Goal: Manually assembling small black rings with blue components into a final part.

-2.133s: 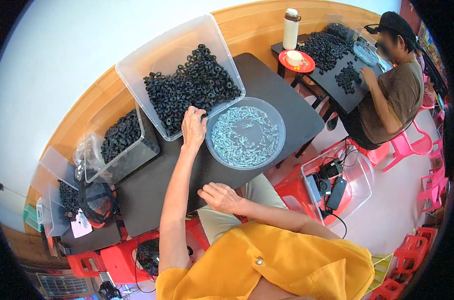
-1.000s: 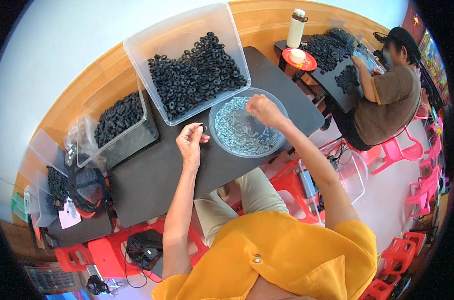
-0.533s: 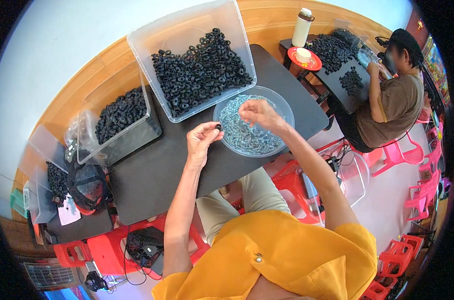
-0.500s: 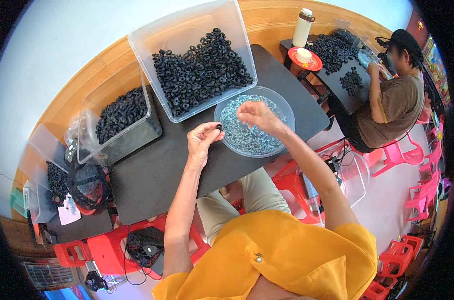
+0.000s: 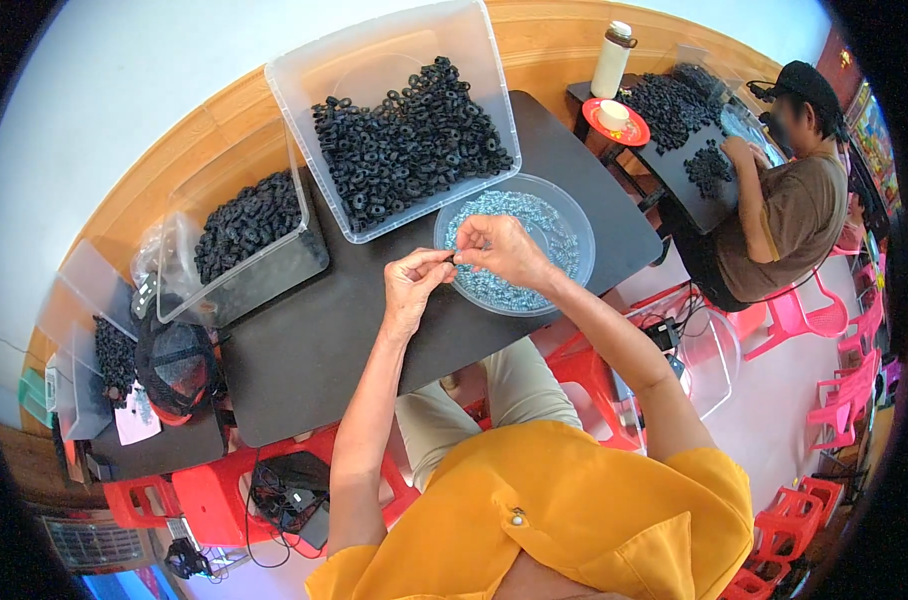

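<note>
My left hand (image 5: 412,288) pinches a small black ring-shaped plastic part (image 5: 451,259) between thumb and fingertips. Against it, my right hand (image 5: 501,248) has its fingertips pressed together; whatever they hold is too small to make out. Both hands meet over the left rim of a round clear bowl (image 5: 580,210), which holds many small shiny metal pieces (image 5: 509,290). Beyond the bowl, a large translucent bin (image 5: 309,70) leans toward me, partly filled with black plastic parts (image 5: 404,150) of the same look.
Another clear bin (image 5: 274,262) of black parts stands left on the dark table (image 5: 324,350). A dark cap (image 5: 174,355) lies farther left. At right, a co-worker (image 5: 789,200) sits at a table with black parts, a bottle (image 5: 614,62) and a red plate (image 5: 636,132).
My right hand has come left from over the bowl's middle to meet my left hand at the black part. My left hand has shifted slightly right.
</note>
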`<action>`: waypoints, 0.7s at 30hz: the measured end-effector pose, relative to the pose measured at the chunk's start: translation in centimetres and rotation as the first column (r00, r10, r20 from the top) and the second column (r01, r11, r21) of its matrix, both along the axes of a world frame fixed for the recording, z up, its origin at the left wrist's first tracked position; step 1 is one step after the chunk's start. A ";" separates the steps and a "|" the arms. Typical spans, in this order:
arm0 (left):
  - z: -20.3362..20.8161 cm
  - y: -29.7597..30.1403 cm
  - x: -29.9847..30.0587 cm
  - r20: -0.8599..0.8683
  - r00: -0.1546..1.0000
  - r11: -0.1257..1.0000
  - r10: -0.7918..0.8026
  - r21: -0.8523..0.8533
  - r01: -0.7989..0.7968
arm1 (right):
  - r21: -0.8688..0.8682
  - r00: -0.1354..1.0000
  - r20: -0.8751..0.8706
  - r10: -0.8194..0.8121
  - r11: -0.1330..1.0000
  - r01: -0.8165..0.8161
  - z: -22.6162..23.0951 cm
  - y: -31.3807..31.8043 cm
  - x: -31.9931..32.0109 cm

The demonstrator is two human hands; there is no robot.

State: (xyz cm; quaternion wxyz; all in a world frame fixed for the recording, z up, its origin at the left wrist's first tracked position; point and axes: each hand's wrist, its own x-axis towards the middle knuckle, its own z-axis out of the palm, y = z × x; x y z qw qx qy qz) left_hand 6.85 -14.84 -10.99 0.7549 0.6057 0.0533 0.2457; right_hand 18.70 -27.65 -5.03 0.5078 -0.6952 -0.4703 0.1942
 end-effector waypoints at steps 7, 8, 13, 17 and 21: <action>0.3 0.0 -0.1 -0.019 1.000 0.997 -0.021 -0.072 0.019 | 0.080 1.000 0.026 -0.003 0.997 0.001 -0.2 0.2 -0.4; 0.3 0.0 -0.1 -0.019 1.000 0.997 -0.019 -0.072 0.018 | 0.124 0.987 0.153 -0.044 0.992 0.025 0.0 0.3 -0.6; 0.2 0.3 0.0 -0.001 1.000 0.986 0.002 -0.169 -0.003 | 0.252 0.912 0.404 -0.069 0.967 -0.038 0.1 1.1 0.6; 0.2 0.4 -0.1 -0.003 1.000 0.985 0.011 -0.170 -0.012 | 0.141 0.768 0.579 -0.273 0.962 0.235 -0.2 4.1 3.7; -0.1 0.5 0.0 -0.039 0.999 0.987 0.013 -0.158 -0.019 | 0.023 0.615 0.768 -0.177 0.968 0.250 -2.4 7.9 5.7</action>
